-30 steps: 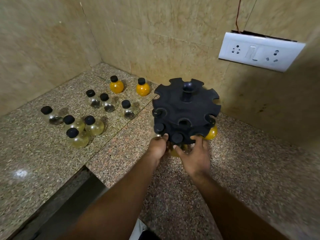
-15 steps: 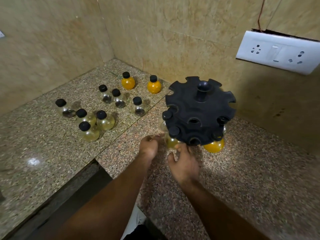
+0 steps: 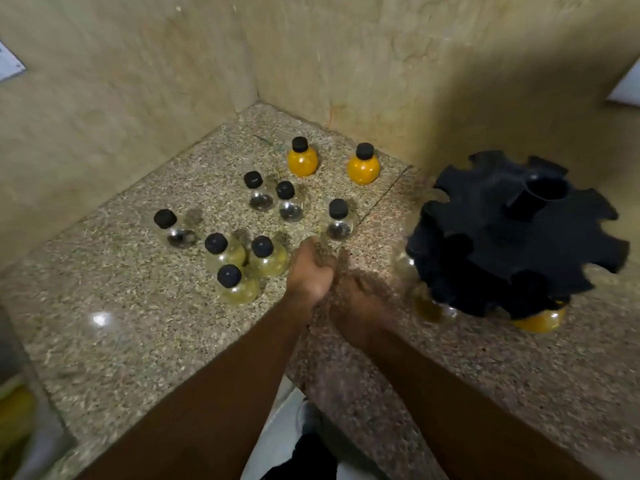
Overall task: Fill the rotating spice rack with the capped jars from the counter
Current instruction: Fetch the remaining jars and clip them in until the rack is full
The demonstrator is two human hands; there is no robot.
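1. Granite counter in a corner of beige tiled walls. A seam line runs across the slab just left of the rack.
2. Black spice rack stands on the right of the counter, near the back wall. It has stacked notched discs and a hollow centre post. It's blurred.
3. Already in the rack's lower slots: an orange jar at front right, a yellowish jar at front left, and a clear jar on the left side.
4. Nine loose capped jars stand upright on the counter left of the rack, all with black caps.
5. Back row: two orange jars, apart from each other.
6. Middle: four clear jars with dark contents. The last one stands off to the left.
7. Front: three pale yellow jars, clustered tight and touching or nearly so.
8. Left hand is over the counter just right of the yellow cluster and just below the nearest clear jar. It's motion-blurred, so I can't tell the finger spread or whether it holds anything.
9. Right hand is beside the left hand, between the jars and the rack. It's heavily blurred, so finger state can't be told either.
10. Both forearms cross the counter's front edge.
11. White switch plate is cut off at the right edge.
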